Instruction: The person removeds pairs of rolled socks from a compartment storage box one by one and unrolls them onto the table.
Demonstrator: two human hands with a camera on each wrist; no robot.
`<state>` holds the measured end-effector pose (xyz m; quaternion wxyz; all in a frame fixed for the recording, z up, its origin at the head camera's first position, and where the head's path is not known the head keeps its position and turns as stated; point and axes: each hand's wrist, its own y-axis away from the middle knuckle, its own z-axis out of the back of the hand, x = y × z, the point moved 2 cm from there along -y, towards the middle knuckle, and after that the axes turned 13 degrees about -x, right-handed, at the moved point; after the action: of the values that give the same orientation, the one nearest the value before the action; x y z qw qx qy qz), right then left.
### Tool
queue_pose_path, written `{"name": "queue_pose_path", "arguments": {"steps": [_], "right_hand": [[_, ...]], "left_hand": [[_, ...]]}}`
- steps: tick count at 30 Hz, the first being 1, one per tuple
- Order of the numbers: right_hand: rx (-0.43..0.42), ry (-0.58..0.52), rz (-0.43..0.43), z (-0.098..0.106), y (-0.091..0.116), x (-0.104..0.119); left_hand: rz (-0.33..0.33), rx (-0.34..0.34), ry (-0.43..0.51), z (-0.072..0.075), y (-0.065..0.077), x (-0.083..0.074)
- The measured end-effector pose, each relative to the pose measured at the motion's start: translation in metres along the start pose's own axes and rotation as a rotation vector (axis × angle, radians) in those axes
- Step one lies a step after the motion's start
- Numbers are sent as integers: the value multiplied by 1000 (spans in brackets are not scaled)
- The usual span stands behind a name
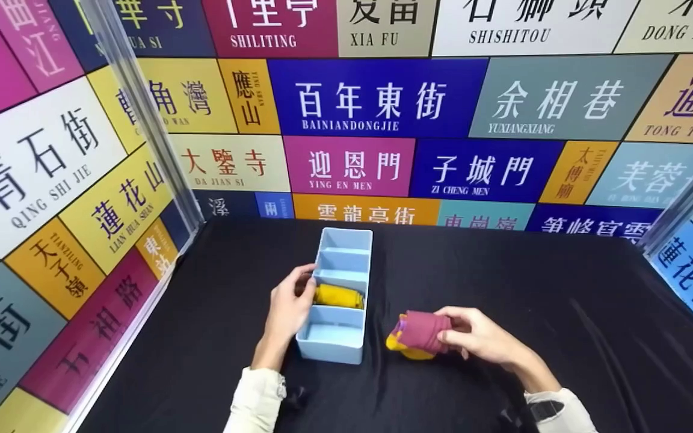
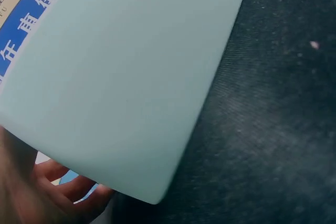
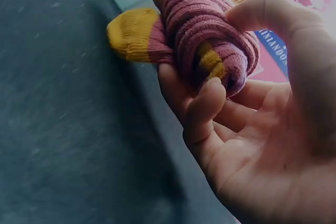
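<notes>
Right hand (image 1: 482, 334): thumb and fingers are curled round a rolled pair of maroon-and-yellow socks (image 1: 425, 331), gripping its right end. The pair is to the right of the near end of the light-blue storage box (image 1: 329, 353), apart from it; contact with the black cloth (image 1: 473, 270) cannot be confirmed.

Left hand (image 1: 289, 300): bent fingers grip the left rim of the box beside the third compartment from the far end. That compartment holds a yellow fabric roll (image 1: 339, 296). Whether the fingertips press on this roll cannot be told.

Hazards:

1. Unrolling. A yellow toe end (image 3: 131, 34) projects loosely from the roll. If the grip slackens or the toe end catches on a rim, the layers may open.

2. Snagging. If the pair were lowered into the near compartment (image 1: 335, 332) at a slant, the loose end could fold over the divider (image 1: 334, 308) or hang outside the wall.

3. Box shift. The left hand steadies one side only; a push from the right could slew the box on the cloth and wrinkle it.

4. Displaced contents. Inward movement of the left fingertips could lift or loosen the yellow roll.
</notes>
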<state>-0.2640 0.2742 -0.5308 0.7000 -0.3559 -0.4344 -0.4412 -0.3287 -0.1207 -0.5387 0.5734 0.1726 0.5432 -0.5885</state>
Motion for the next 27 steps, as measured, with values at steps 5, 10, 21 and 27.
{"name": "queue_pose_path", "arguments": {"steps": [5,10,21,27], "right_hand": [[-58,12,-56,-1,-2,-11],[-101,33,-55,-4,-6,-13],[-243,78,46,-6,-9,-19],[-292,101,94,-7,-8,-20]], "left_hand": [[-203,-87,-180,6,-1,-16],[-431,-135,-237,4,5,-50],[-725,381,-145,-48,75,-126],[-734,533,-264,-71,103,-129]]}}
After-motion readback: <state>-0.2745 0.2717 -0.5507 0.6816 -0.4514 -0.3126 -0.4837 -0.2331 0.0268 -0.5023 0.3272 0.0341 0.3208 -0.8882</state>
